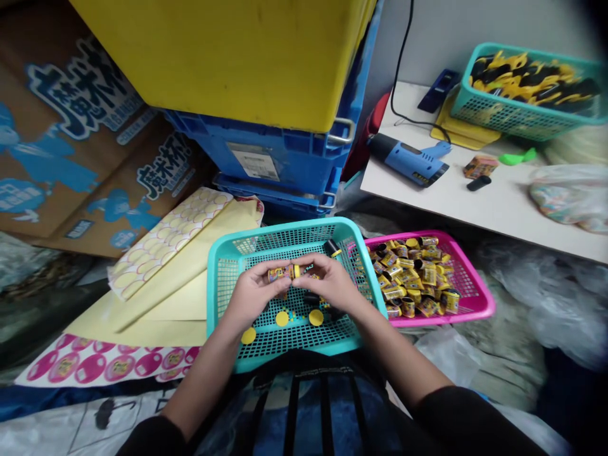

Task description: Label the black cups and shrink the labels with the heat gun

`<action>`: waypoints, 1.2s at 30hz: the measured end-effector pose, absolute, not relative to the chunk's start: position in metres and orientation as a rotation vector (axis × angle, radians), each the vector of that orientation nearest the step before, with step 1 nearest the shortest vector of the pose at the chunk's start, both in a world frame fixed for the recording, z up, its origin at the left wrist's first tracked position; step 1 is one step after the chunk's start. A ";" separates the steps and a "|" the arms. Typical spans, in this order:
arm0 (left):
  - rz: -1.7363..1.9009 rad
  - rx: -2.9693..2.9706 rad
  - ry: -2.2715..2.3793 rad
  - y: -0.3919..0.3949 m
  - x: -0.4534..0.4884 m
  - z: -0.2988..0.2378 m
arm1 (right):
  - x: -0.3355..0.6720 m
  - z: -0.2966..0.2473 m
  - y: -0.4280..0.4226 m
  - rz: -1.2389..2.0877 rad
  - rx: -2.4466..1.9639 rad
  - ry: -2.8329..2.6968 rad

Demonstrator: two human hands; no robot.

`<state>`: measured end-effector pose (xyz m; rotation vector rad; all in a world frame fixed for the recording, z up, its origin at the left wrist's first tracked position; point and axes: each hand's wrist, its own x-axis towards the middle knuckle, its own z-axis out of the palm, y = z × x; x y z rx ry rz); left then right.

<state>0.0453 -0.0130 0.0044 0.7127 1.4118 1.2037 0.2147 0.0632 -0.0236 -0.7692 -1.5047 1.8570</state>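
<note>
My left hand (254, 292) and my right hand (327, 282) meet over a teal basket (223, 253) on my lap. Together they pinch a small cylindrical container with a yellow printed label (284, 273), held level between the fingertips. Under my hands, on the basket's floor, lie round yellow stickers (316, 316) and a few small black containers (332, 247). A pink basket (475, 297) heaped with several labelled containers (418, 278) sits just to the right of my right hand.
Sticker sheets (161, 244) and pink sticker strips (104, 364) lie to the left. Stacked blue crates (285, 158) and a yellow bin (237, 57) stand behind. A white table (498, 202) at right carries a blue tool (411, 161) and another teal basket (522, 114).
</note>
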 end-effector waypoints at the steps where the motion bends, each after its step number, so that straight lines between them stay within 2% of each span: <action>1: 1.211 0.695 1.390 -0.013 0.047 0.005 | 0.213 -0.024 0.061 1.900 -0.743 -1.449; 5: 1.254 0.679 1.291 -0.013 0.053 0.004 | 0.206 -0.027 0.049 2.362 -0.604 -1.001; 7: 1.286 0.695 1.272 -0.013 0.055 0.005 | 0.202 -0.029 0.043 2.420 -0.571 -0.890; 19: 1.285 0.599 1.249 -0.016 0.062 0.008 | 0.198 -0.045 0.039 2.173 -0.574 -1.132; 24: 1.299 0.518 1.104 -0.019 0.061 0.009 | 0.209 -0.034 0.044 2.253 -0.522 -1.028; 30: 1.210 0.626 1.087 -0.018 0.059 0.007 | 0.225 -0.017 0.043 2.035 -0.601 -1.372; 36: 1.127 0.663 1.052 -0.022 0.054 0.015 | 0.230 -0.016 0.039 1.968 -0.669 -1.260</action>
